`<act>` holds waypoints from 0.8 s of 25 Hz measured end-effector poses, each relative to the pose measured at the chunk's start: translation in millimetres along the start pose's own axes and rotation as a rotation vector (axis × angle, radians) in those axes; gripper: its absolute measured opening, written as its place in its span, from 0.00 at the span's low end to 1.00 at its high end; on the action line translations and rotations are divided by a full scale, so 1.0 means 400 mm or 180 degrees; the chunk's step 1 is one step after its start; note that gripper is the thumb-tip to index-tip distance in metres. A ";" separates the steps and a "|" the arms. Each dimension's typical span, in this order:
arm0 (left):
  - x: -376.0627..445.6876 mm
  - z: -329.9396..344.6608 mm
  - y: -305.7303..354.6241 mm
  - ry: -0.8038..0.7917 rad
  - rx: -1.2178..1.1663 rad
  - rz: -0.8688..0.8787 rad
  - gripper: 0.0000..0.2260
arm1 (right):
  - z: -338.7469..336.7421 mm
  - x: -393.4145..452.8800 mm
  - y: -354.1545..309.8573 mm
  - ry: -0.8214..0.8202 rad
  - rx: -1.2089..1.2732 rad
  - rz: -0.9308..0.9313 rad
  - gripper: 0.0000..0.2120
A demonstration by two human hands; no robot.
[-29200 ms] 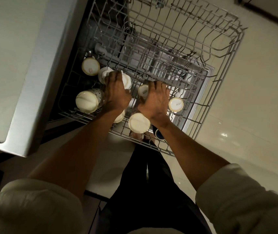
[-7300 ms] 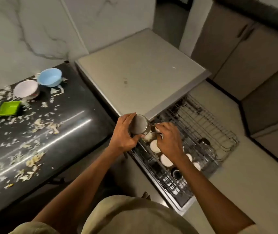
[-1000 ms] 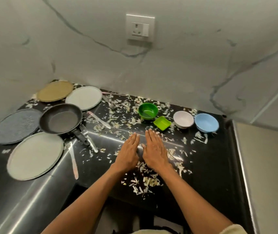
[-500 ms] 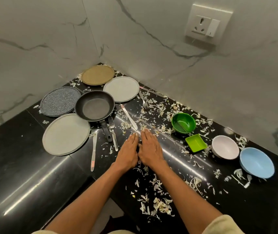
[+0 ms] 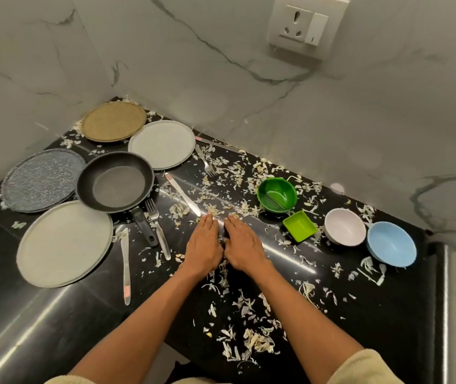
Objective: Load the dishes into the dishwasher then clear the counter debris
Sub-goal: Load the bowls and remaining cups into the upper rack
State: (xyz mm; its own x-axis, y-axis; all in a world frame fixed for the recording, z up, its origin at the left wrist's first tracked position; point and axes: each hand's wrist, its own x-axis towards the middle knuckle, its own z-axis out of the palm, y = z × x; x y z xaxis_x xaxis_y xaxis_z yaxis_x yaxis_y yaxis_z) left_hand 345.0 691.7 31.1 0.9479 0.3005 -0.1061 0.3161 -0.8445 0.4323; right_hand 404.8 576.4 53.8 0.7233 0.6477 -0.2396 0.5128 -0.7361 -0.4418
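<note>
My left hand (image 5: 204,245) and my right hand (image 5: 242,245) lie flat side by side on the black counter (image 5: 41,322), fingers straight, holding nothing. Pale vegetable shreds (image 5: 249,339) are scattered around them. To the left sit a black frying pan (image 5: 114,182), two grey plates (image 5: 64,243) (image 5: 162,144), a speckled plate (image 5: 42,178) and a tan plate (image 5: 113,121). Knives (image 5: 125,261) (image 5: 183,194) and forks (image 5: 158,227) (image 5: 205,159) lie between. To the right stand a green bowl (image 5: 277,194), a square green dish (image 5: 300,225), a white bowl (image 5: 345,227) and a blue bowl (image 5: 391,243).
Marble walls meet in a corner behind the plates. A wall socket (image 5: 308,24) is mounted above the bowls. Another knife (image 5: 218,145) lies along the back wall. The counter's front edge runs below my forearms, and the counter ends just right of the blue bowl.
Both hands have stayed flat and together on the counter. The view has swung left and tilted, bringing the plates and pan closer to the middle.
</note>
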 end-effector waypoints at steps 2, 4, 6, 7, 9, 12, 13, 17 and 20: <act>0.012 0.006 0.005 0.0087 0.0160 0.0055 0.27 | -0.003 0.000 0.002 0.0175 0.0102 0.0103 0.28; 0.029 0.015 0.019 0.0207 0.0184 0.0116 0.26 | -0.012 -0.008 0.014 0.0637 0.0030 0.0335 0.25; 0.046 0.022 0.052 0.0175 -0.0062 0.0335 0.25 | -0.027 -0.027 0.044 0.1236 -0.0250 0.0682 0.21; 0.050 0.026 0.073 0.0071 -0.0258 0.0503 0.26 | -0.035 -0.038 0.065 0.1490 -0.0381 0.0863 0.19; 0.057 0.039 0.120 -0.0231 -0.0524 0.0908 0.26 | -0.050 -0.062 0.112 0.1748 -0.0555 0.1271 0.17; 0.062 0.069 0.175 -0.0547 -0.0622 0.1247 0.28 | -0.069 -0.089 0.172 0.1564 -0.0806 0.1711 0.17; 0.063 0.077 0.187 -0.0592 -0.0608 0.1285 0.28 | -0.071 -0.096 0.187 0.1413 -0.0897 0.1740 0.16; 0.060 0.084 0.198 -0.0557 -0.0552 0.1405 0.29 | -0.067 -0.116 0.207 0.1274 -0.1062 0.1573 0.12; 0.050 0.077 0.184 -0.0546 -0.0658 0.1475 0.29 | -0.066 -0.138 0.189 0.1672 -0.0819 0.1568 0.12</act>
State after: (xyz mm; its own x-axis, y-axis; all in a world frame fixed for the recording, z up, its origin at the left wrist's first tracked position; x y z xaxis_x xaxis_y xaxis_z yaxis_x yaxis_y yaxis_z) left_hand 388.5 621.8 33.4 0.9847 -0.1744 0.0004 -0.1351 -0.7615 0.6340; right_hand 415.9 479.6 56.4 0.9882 0.1016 0.1143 0.1192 -0.9800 -0.1596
